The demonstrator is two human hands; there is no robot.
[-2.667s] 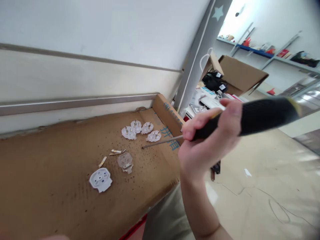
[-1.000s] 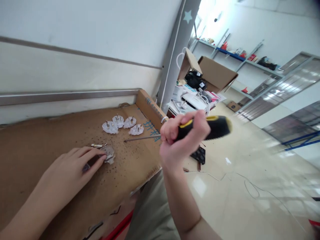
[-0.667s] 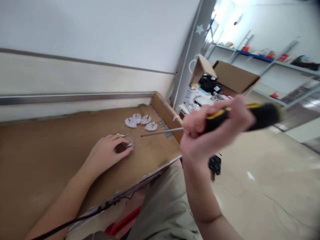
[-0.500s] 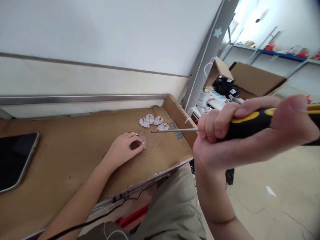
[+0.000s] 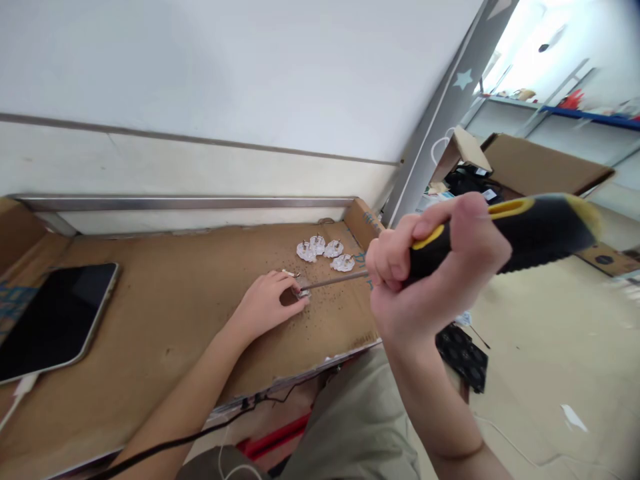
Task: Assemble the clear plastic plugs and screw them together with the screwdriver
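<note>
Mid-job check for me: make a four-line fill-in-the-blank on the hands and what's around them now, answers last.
1. The right hand grips a black-and-____ screwdriver.
2. The left hand holds a clear plastic piece on brown ____.
3. Grouped together are ____ clear pronged plug pieces.
4. The cable plugged into the smartphone is colored ____.
Missing words: yellow; cardboard; four; white.

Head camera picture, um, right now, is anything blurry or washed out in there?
Head view: the screwdriver's butt end beyond the right hand looks smeared; the clear piece at the left hand's fingertips is too small and soft to make out. Head view, upper right: the far wall is washed out, and the extreme corner darkens.
</note>
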